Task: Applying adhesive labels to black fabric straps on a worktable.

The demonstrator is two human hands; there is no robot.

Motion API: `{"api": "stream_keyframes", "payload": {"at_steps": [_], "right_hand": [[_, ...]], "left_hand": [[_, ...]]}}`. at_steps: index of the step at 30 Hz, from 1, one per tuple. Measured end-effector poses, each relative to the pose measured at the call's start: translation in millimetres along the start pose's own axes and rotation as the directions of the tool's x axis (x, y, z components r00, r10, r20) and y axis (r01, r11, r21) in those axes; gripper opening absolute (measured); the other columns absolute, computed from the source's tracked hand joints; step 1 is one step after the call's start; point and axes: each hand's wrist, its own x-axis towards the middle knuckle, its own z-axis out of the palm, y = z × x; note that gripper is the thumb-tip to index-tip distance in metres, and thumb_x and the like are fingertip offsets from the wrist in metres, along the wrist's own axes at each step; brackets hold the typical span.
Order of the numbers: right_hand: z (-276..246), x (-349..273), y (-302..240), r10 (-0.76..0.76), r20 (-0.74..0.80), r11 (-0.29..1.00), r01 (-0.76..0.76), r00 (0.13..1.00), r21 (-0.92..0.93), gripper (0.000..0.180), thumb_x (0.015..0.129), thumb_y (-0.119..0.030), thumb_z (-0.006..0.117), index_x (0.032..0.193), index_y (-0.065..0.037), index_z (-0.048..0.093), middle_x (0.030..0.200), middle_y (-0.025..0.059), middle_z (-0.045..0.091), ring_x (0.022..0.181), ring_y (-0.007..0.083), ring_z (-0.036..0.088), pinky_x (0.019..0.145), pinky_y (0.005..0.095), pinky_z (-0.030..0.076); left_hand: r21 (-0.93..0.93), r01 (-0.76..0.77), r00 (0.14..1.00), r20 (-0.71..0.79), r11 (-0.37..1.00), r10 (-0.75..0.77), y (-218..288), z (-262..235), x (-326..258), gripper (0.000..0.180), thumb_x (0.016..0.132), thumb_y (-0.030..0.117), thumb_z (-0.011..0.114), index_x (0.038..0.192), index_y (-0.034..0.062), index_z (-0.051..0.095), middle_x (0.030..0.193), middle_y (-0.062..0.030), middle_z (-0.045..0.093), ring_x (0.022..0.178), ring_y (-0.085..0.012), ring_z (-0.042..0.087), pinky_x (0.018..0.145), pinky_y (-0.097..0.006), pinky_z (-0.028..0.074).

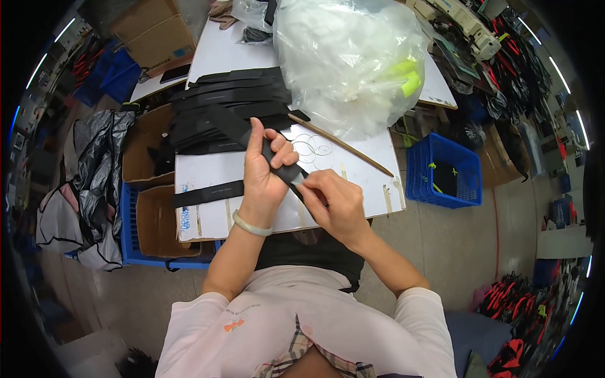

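Over the white table (283, 217), my left hand (268, 167) is wrapped round a black fabric strap (230, 126), its thumb pointing up. The strap runs slantwise through that hand to my right hand (335, 200), which pinches its lower end. A small pale grey piece (297, 181) shows at the strap between the two hands; its kind I cannot make out. Behind my left hand lies a pile of similar black straps (208, 101). One separate black strap (211, 194) lies flat to the left of my left wrist.
A wooden stick (343, 145) lies slantwise beyond my right hand. A large clear plastic bag (353, 63) with white contents fills the table's far right. Blue crates (444, 165) stand on the floor at right. Open cardboard boxes (157, 220) sit against the table's left side.
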Motion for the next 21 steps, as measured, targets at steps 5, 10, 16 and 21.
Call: {"api": "stream_keyframes", "payload": {"at_steps": [5, 10, 16, 21], "right_hand": [[4, -1, 5, -0.042, -0.001, 0.999, 0.042, 0.999, 0.032, 0.017, 0.074, 0.003, 0.075, 0.084, 0.003, 0.061, 0.084, 0.0111, 0.065, 0.056, 0.0155, 0.059, 0.049, 0.0258, 0.048], [17, -3, 15, -0.148, -0.05, 0.989, 0.148, 0.988, -0.006, 0.02, 0.071, 0.002, 0.077, 0.087, 0.002, 0.065, 0.087, 0.011, 0.064, 0.062, 0.0177, 0.061, 0.053, 0.0258, 0.05], [17, -6, 7, -0.066, 0.067, 0.989, 0.074, 0.996, -0.126, 0.03, 0.072, -0.014, 0.079, 0.1, -0.008, 0.069, 0.089, 0.0087, 0.056, 0.072, 0.0203, 0.055, 0.058, 0.0308, 0.047], [19, -10, 8, 0.061, 0.209, 0.987, -0.027, 0.976, -0.161, 0.041, 0.073, -0.031, 0.077, 0.108, -0.01, 0.068, 0.084, 0.0089, 0.051, 0.071, 0.0226, 0.05, 0.06, 0.0344, 0.044]], "left_hand": [[-0.015, 0.049, 0.997, -0.056, 0.999, -0.05, 5, -9, 1, 0.037, 0.087, 0.041, 0.068, 0.074, 0.0116, 0.051, 0.06, 0.0014, 0.039, 0.045, -0.0087, 0.033, 0.046, -0.023, 0.034], [-0.054, 0.104, 0.988, -0.105, 0.993, -0.109, 1, -4, -1, 0.036, 0.088, 0.04, 0.067, 0.074, 0.0116, 0.05, 0.06, 0.0013, 0.04, 0.045, -0.0085, 0.034, 0.046, -0.023, 0.034], [-0.042, 0.054, 0.995, -0.076, 0.998, -0.057, 14, -7, 0, 0.036, 0.089, 0.041, 0.065, 0.075, 0.0112, 0.051, 0.06, 0.0012, 0.04, 0.045, -0.0082, 0.034, 0.045, -0.023, 0.034], [-0.041, 0.044, 0.999, -0.025, 0.998, -0.045, 15, -6, 2, 0.037, 0.089, 0.042, 0.064, 0.074, 0.011, 0.05, 0.06, 0.0014, 0.04, 0.044, -0.008, 0.033, 0.045, -0.022, 0.033]]}}
